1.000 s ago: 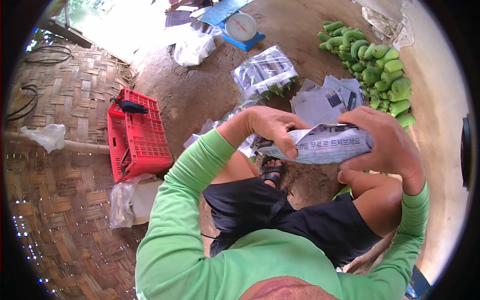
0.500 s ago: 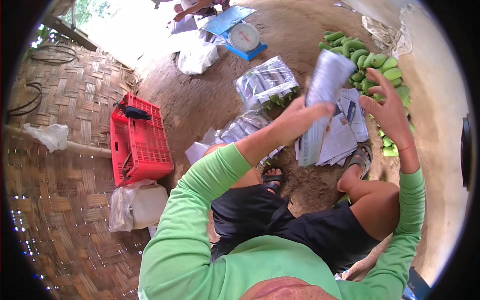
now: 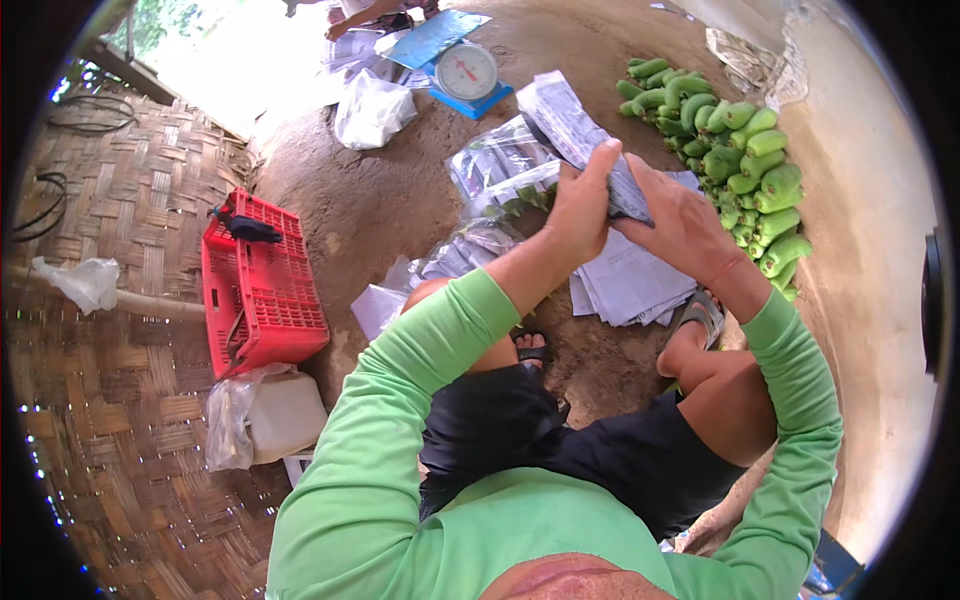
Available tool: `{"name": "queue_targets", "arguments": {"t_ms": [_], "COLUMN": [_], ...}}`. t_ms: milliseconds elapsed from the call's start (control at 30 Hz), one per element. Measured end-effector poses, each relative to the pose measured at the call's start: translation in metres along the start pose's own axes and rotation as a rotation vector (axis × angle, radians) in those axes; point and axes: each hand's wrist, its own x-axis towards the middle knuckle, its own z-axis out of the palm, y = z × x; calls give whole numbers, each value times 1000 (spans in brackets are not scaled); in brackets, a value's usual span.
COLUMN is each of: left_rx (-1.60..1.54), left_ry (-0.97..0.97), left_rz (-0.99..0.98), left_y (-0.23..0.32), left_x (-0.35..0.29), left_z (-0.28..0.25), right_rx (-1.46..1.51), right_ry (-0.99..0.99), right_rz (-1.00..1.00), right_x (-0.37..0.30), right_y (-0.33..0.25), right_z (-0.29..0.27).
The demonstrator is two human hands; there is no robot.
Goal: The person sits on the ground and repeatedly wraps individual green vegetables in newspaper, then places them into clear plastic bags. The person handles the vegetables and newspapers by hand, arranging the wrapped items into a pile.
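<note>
Both my hands are on a roll of newspaper (image 3: 567,118), raised and tilted up to the left over the floor. My left hand (image 3: 582,208) grips its near side, thumb upward. My right hand (image 3: 688,218) closes over the lower right end, fingers toward the left thumb. Whether anything lies inside the roll is hidden. Under my hands is a stack of newspaper sheets (image 3: 630,282) on the ground. A pile of long green fruits (image 3: 755,165) lies right of them. Left of my hands, a clear plastic bag (image 3: 490,165) holds paper-wrapped pieces with green ends.
Another clear bag (image 3: 470,245) of wrapped pieces lies nearer my left leg. A blue dial scale (image 3: 466,72) and a white plastic bag (image 3: 373,110) are farther off, near another person's arm (image 3: 365,18). A red crate (image 3: 265,285) stands left, beside a whitish container (image 3: 285,415).
The newspaper roll has swung from upright to leaning left. My right hand, previously apart with fingers spread, has come in and closed on its lower end.
</note>
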Motion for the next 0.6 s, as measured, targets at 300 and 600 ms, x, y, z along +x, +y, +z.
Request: {"name": "queue_targets", "arguments": {"t_ms": [300,600], "left_rx": [-28,519], "left_ry": [279,109], "left_rz": [-51,88], "left_y": [15,57], "left_x": [29,23], "left_z": [-11,-15], "right_rx": [-273,98], "right_ry": [-21,-22], "right_rz": [-81,34], "right_x": [-2,8], "right_y": [4,15], "right_z": [5,14]}}
